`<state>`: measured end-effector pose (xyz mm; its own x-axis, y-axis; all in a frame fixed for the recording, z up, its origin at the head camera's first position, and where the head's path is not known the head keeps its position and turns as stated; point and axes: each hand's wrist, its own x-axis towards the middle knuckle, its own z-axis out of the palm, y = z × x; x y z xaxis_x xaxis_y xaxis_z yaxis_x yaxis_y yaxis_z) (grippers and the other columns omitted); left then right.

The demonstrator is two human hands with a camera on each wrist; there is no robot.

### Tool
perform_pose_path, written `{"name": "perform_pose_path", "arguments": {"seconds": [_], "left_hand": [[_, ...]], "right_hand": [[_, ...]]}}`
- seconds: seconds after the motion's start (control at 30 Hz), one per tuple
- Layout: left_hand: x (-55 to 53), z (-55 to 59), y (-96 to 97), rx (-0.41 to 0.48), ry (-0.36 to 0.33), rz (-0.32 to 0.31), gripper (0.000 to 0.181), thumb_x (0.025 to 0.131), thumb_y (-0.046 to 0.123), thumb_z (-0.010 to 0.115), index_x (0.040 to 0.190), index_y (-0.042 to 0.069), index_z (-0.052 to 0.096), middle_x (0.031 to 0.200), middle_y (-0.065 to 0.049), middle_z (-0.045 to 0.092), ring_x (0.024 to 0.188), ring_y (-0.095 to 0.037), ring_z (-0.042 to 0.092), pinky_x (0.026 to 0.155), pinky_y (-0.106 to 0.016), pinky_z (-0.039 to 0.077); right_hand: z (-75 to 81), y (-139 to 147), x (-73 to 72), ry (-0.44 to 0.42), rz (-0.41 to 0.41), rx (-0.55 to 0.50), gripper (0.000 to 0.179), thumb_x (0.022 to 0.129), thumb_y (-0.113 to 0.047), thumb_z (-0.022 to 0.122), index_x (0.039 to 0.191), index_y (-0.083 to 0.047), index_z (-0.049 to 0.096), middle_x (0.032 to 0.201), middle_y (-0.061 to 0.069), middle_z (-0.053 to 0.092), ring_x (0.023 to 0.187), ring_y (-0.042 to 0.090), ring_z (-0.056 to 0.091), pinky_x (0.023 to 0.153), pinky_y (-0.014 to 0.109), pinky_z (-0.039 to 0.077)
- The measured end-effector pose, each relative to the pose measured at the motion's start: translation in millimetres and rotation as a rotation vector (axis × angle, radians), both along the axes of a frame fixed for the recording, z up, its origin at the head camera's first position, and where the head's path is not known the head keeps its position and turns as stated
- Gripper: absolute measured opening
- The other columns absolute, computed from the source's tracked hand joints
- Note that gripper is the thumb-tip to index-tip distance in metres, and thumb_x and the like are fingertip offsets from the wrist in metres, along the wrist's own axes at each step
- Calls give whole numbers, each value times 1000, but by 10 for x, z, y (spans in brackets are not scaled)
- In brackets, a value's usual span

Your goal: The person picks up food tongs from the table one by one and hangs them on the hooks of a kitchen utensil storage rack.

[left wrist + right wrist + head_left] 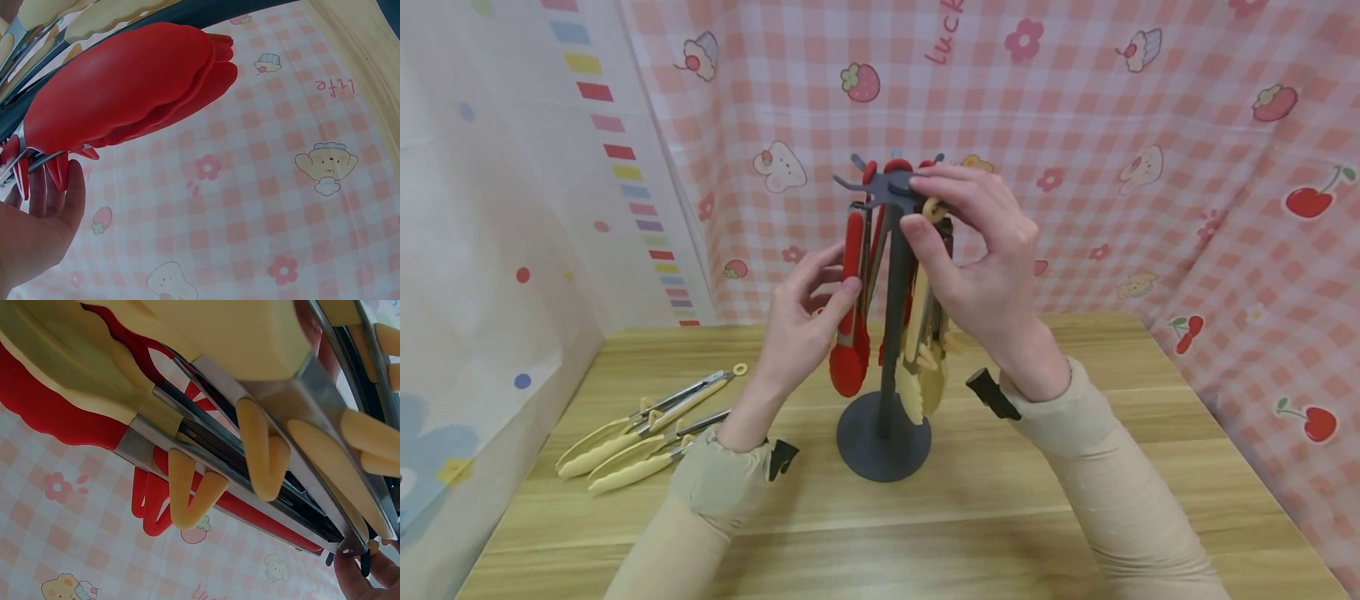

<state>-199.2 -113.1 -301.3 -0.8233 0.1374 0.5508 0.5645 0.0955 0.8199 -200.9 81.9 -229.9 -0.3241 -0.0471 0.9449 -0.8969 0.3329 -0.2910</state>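
Note:
A dark grey rotary rack (892, 317) stands upright on its round base, with red and cream tongs hanging from its hooks. My left hand (801, 312) grips red tongs (850, 367) on the rack's left side, thumb in front on the handle. In the left wrist view their scalloped red heads (125, 81) fill the upper left. My right hand (988, 242) pinches the ring end of cream tongs (928, 387) at a right-hand hook, its fingers along the rack's top. Up close, the right wrist view shows cream tongs (262, 344) in front of red ones (62, 419).
Two more pairs of cream tongs (625, 454) lie on the wooden table (1000, 517) at the left, close to my left forearm. Behind the table hangs a pink checked cloth (820, 125), and a white patterned curtain (497, 208) hangs at the left.

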Motion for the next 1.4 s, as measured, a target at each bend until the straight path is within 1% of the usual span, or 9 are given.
{"name": "perform_pose_path", "arguments": {"seconds": [0.13, 0.4, 0.9, 1.4], "left_hand": [[7, -11, 11, 5, 3, 6, 47, 102, 4, 64, 148, 4, 56, 134, -21, 67, 111, -37, 72, 96, -26, 58], [4, -30, 36, 0, 14, 14, 47, 102, 4, 64, 149, 4, 56, 135, -20, 68, 113, -34, 71, 93, -25, 58], [-1, -32, 21, -16, 14, 23, 47, 102, 5, 64, 149, 5, 56, 135, -19, 67, 113, -34, 71, 93, -23, 58], [3, -35, 14, -24, 7, 26, 48, 102, 5, 63, 150, 4, 55, 137, -19, 66, 117, -33, 70, 96, -25, 57]], "right_hand": [[-2, 0, 0, 0, 2, -2, 63, 99, -59, 65, 113, 1, 77, 116, 21, 76, 109, 29, 66, 98, 23, 59], [-5, 3, -4, 5, -2, -1, 63, 99, -59, 65, 113, 1, 77, 116, 21, 76, 108, 29, 67, 97, 22, 59], [-2, -3, -13, 11, -6, -1, 63, 99, -59, 64, 112, 1, 77, 116, 21, 77, 107, 29, 68, 97, 22, 59], [1, 0, -10, 7, -8, -2, 63, 99, -59, 65, 112, 1, 77, 116, 20, 77, 108, 29, 68, 98, 22, 59]]}}
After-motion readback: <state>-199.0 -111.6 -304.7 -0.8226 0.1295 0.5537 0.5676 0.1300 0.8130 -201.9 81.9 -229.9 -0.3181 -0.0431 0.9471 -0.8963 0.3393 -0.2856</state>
